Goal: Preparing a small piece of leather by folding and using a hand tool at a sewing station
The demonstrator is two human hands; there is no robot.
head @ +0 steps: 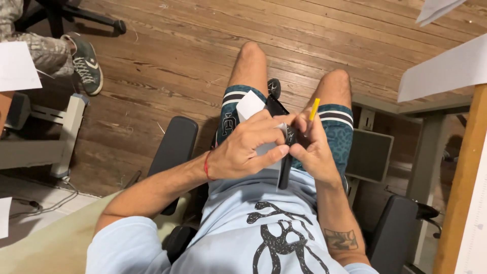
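Head view shows a person sitting in a chair, looking down at their lap. Both hands meet just above the blue shirt (264, 208).

Left hand (243, 149) is curled around a white folded paper (252, 105). Its thumb and fingers press on the paper and on a long black thing (285, 170). I cannot tell what the black thing is; it looks like a flat case or tool.

Right hand (314, 152) is closed too. It holds a yellow pencil (314, 108) and touches the black thing from the other side.

Black thing sits between the two hands, right above the shirt. Its long side runs from the shirt up toward the knees. The lower end points at the shirt. The upper end points away, a little toward the left knee. The pencil tip end sticks up, away from the shirt.

To do this well, I think the left hand should pinch the paper flat so it does not slip. The right hand should keep the black thing steady and move slowly. The pencil may get in the way, so a firm grip helps.

Far from the shirt, another person's shoe (87, 63) rests on the wood floor (167, 61).
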